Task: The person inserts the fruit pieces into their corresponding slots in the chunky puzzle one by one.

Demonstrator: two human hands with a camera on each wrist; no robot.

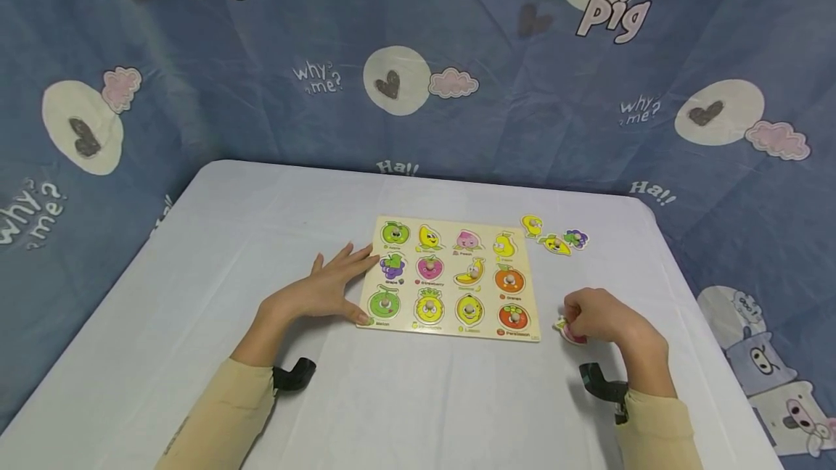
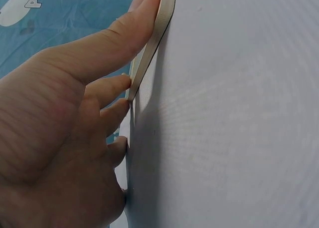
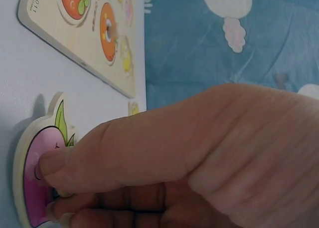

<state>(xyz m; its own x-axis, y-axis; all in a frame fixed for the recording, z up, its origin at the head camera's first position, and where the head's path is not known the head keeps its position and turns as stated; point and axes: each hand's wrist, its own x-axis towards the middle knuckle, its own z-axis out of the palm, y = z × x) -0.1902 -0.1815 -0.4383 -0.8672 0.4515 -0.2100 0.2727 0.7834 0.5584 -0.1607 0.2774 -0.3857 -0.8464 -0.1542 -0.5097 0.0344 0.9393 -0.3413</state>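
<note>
A pale wooden fruit puzzle board point(image 1: 451, 326) lies on the table, its pictures in rows; several carry knobs. Along its left edge my left hand point(image 1: 313, 292) rests with fingers spread, the thumb at the near left corner. In the left wrist view, the thumb point(image 2: 107, 46) and fingertips touch the board's side edge point(image 2: 158, 36). Right of the board, my right hand point(image 1: 604, 316) pinches a pink peach puzzle piece point(image 3: 36, 150) with green leaves between thumb and fingers. The piece is tilted, close to the cloth; the fingers cover its middle.
Beyond the board's far right corner lie a grape piece point(image 1: 576, 239), a yellow piece with leaves point(image 1: 555, 244) and another yellow piece point(image 1: 532, 225). White cloth point(image 1: 405, 405) covers the table. A blue printed curtain point(image 1: 300, 129) hangs behind it.
</note>
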